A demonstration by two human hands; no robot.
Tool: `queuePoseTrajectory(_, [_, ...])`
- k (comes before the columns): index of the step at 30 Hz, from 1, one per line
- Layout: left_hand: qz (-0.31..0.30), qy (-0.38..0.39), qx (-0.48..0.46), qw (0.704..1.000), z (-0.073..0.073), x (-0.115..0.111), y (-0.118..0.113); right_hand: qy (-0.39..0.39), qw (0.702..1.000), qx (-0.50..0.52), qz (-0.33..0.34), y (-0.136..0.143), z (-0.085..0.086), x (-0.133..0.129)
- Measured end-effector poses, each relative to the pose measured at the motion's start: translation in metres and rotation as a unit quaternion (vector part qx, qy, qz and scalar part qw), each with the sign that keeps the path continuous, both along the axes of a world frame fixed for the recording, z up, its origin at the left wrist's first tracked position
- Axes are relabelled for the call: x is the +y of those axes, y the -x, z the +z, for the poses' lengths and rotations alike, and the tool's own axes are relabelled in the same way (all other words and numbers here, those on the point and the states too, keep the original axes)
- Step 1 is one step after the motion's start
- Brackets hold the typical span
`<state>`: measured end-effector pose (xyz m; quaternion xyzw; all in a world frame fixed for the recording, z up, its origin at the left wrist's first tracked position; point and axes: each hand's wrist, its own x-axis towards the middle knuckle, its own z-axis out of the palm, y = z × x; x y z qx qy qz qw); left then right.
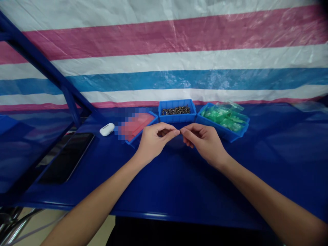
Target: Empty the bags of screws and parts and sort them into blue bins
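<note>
My left hand [156, 138] and my right hand [203, 141] meet at the fingertips over the blue table, thumb and finger of each pinched together. Something small and dark shows between the two pinches, too tiny to make out. Just beyond them stands a blue bin [176, 118] with many small metal pieces [176, 110]. Left of it, partly behind my left hand, a blue bin [154, 119] holds red flat items [135, 126]. On the right, a tilted blue bin [232, 137] is filled with green pieces in clear plastic bags [225, 116].
A white earbud case [107, 129] and a black phone [67, 159] lie on the blue table [174, 184] at the left. Blue metal bars [43, 65] slant across the upper left. A striped plastic sheet [164, 51] hangs behind the bins.
</note>
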<state>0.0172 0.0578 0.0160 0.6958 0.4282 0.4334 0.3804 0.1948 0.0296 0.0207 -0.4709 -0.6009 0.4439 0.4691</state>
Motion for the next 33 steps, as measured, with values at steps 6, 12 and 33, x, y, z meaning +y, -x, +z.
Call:
queuePoseTrajectory(6, [-0.006, 0.005, -0.033, 0.999, -0.0058, 0.0015, -0.0019, 0.028, 1.000, 0.014, -0.001, 0.0016, -0.0048, 0.0014])
queuePoseTrajectory(12, [-0.023, -0.010, -0.037, 0.999, -0.0041, 0.0013, -0.0008, 0.056, 0.997, 0.056, 0.020, 0.0016, -0.0077, 0.0027])
queuePoseTrajectory(33, [-0.111, 0.198, -0.055, 0.972, -0.0009, 0.0048, -0.0028, -0.095, 0.984, -0.148, -0.025, 0.0024, -0.0072, 0.0009])
